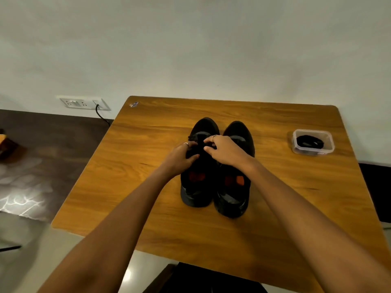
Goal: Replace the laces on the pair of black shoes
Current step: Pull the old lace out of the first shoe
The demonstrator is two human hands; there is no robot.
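Two black shoes stand side by side on the wooden table (275,187), toes pointing away from me. Both hands are on the left shoe (198,187), over its lace area. My left hand (179,155) grips the shoe's left side near the tongue, thumb curled against it. My right hand (224,150) reaches across from the right with fingers curled, pinching the black lace at the shoe's middle. The right shoe (234,193) is untouched, its front partly hidden by my right wrist. Orange patches show inside both shoes.
A clear plastic box (313,142) holding coiled black laces sits at the table's right side. A small sticker (133,104) marks the far left corner. A wall socket (84,103) with a plugged cable is left of the table.
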